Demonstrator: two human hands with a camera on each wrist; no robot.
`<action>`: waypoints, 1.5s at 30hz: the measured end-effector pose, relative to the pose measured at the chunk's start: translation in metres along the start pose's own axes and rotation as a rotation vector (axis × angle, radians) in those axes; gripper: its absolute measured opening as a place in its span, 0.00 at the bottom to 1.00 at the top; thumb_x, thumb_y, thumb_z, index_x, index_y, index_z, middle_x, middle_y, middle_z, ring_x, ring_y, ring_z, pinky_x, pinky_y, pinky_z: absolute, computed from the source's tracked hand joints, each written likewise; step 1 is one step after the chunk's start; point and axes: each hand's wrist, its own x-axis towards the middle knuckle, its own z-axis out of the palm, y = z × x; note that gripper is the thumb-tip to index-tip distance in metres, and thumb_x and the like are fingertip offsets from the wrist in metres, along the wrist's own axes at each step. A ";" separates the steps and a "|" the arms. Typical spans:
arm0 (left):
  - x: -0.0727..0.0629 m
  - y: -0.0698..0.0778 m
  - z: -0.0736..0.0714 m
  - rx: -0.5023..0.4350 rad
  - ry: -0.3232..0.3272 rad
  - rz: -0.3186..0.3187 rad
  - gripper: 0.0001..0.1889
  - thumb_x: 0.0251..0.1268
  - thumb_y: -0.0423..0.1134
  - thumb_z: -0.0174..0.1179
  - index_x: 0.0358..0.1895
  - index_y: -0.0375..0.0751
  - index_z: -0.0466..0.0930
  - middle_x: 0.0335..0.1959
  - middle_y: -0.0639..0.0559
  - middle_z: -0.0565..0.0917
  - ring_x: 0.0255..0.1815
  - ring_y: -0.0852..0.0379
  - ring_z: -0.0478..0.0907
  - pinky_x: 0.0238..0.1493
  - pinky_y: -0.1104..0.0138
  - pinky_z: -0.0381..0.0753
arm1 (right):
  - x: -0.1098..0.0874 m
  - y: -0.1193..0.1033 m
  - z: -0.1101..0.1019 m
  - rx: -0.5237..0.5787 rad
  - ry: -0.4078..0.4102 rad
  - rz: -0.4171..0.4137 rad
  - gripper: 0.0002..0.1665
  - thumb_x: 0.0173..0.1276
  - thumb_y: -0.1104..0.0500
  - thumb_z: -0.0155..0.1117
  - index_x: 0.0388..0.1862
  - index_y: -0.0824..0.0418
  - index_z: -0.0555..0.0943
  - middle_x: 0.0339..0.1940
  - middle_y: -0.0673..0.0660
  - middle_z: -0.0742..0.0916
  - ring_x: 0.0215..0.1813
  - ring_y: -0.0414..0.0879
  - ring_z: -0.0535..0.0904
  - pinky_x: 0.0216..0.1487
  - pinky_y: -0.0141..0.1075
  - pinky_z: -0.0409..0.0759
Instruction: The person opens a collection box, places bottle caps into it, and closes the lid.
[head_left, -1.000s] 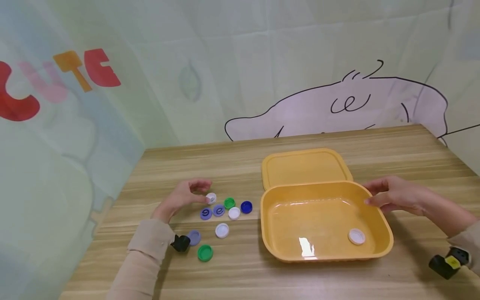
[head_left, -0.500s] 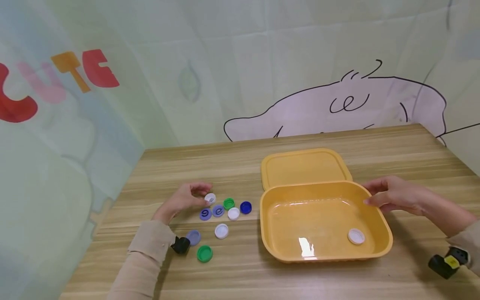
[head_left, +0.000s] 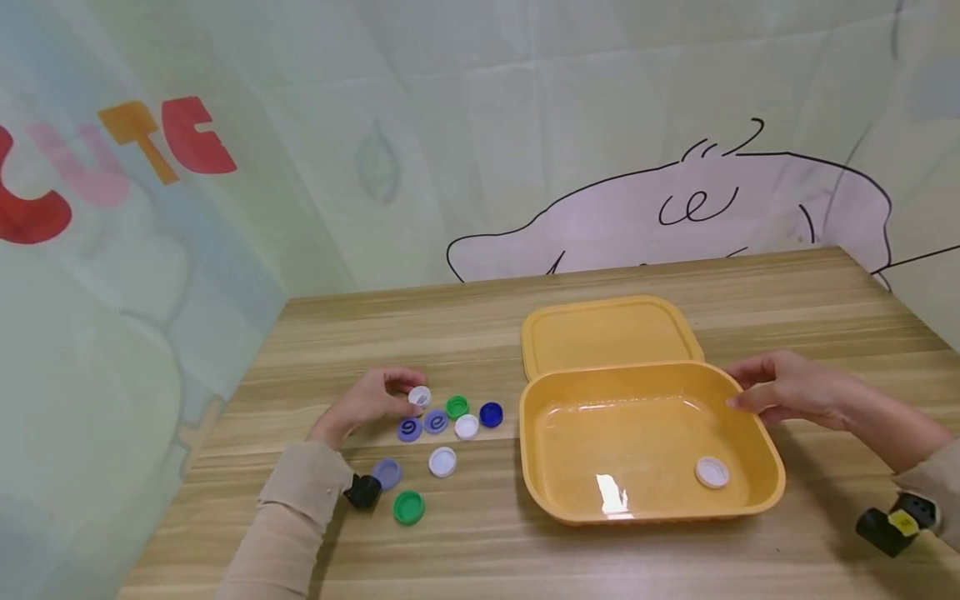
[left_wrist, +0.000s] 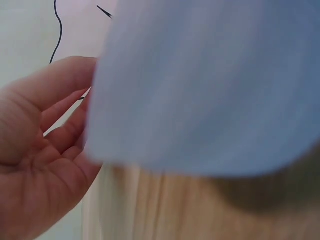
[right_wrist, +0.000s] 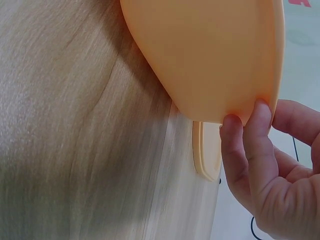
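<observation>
My left hand is at a white bottle cap, thumb at its near edge and curled fingers at its far edge, seemingly pinching it. In the left wrist view, a blurred lilac bottle cap fills the foreground and hides my fingertips. My right hand grips the right rim of an open yellow plastic box, thumb at the rim and fingers at the outer wall. The right wrist view has these fingers pressed to the box's corner. Inside the box lies one white cap.
Near my left hand are two marked lilac caps, a green cap, a white cap and a dark blue cap. Closer lie another white cap, a lilac cap and a green cap. The yellow lid lies behind the box.
The fingers and thumb of my left hand have closed in on the white cap a little. My right hand and the box have stayed in place.
</observation>
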 end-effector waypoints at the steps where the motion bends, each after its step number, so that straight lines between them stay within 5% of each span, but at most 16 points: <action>1: 0.000 0.000 0.000 0.001 -0.002 0.002 0.24 0.50 0.31 0.68 0.54 0.33 0.76 0.47 0.44 0.79 0.48 0.50 0.73 0.51 0.62 0.72 | 0.000 0.000 0.000 0.001 0.000 0.001 0.35 0.63 0.64 0.60 0.63 0.82 0.59 0.43 0.57 0.81 0.41 0.46 0.80 0.44 0.40 0.81; 28: 0.002 0.004 -0.007 -0.019 0.027 0.016 0.24 0.51 0.31 0.67 0.53 0.29 0.75 0.44 0.42 0.80 0.45 0.51 0.75 0.46 0.66 0.73 | 0.001 -0.003 -0.001 0.009 0.002 0.000 0.37 0.62 0.64 0.62 0.62 0.83 0.58 0.43 0.57 0.82 0.41 0.47 0.81 0.44 0.41 0.81; 36: 0.001 0.013 -0.007 -0.035 0.092 -0.021 0.24 0.51 0.31 0.68 0.52 0.28 0.74 0.44 0.41 0.79 0.44 0.52 0.75 0.44 0.69 0.74 | 0.000 -0.003 -0.001 0.008 0.003 0.003 0.37 0.62 0.64 0.62 0.62 0.83 0.58 0.42 0.57 0.81 0.42 0.47 0.81 0.44 0.41 0.81; 45: 0.002 0.020 -0.003 -0.042 0.075 -0.024 0.24 0.49 0.32 0.69 0.52 0.30 0.75 0.44 0.43 0.80 0.44 0.53 0.75 0.43 0.68 0.76 | 0.000 -0.002 0.000 0.009 0.005 0.005 0.36 0.62 0.64 0.61 0.62 0.83 0.59 0.43 0.57 0.82 0.41 0.47 0.81 0.44 0.41 0.81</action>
